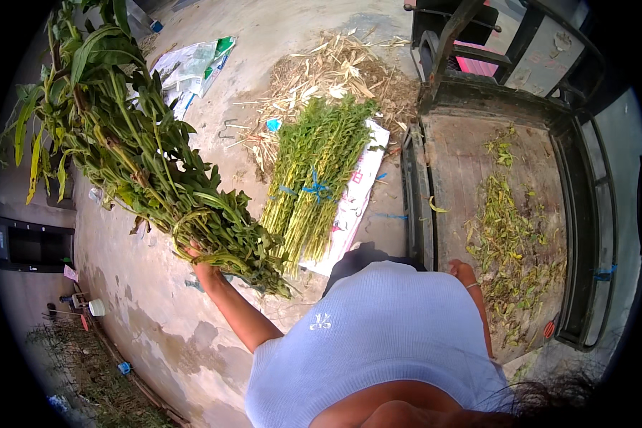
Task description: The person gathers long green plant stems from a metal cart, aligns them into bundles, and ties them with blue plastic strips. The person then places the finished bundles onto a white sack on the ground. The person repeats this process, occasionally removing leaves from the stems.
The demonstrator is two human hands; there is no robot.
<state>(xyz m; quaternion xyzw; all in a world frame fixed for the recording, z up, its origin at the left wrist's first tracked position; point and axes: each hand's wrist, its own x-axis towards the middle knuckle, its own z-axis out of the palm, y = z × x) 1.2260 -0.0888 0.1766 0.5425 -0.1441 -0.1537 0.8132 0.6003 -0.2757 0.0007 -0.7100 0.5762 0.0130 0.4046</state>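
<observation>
My left hand is closed around a big bundle of green leafy stalks. Held out to the left, the bundle slants from the upper left down to a ragged end near the middle. Its leaves cover most of my fingers. On the right, my right hand hangs beside the cart bed, wearing a band at the wrist. Its fingers are too small and turned away to read. Between the two arms, tied bundles of green stalks lie on a white printed sheet, bound with blue string.
A dark metal-framed cart stands at right, with loose yellow-green leaves scattered on its bed. Dry husks are heaped beyond the tied bundles. A white-and-green sack lies farther left. A white bucket stands at the far left.
</observation>
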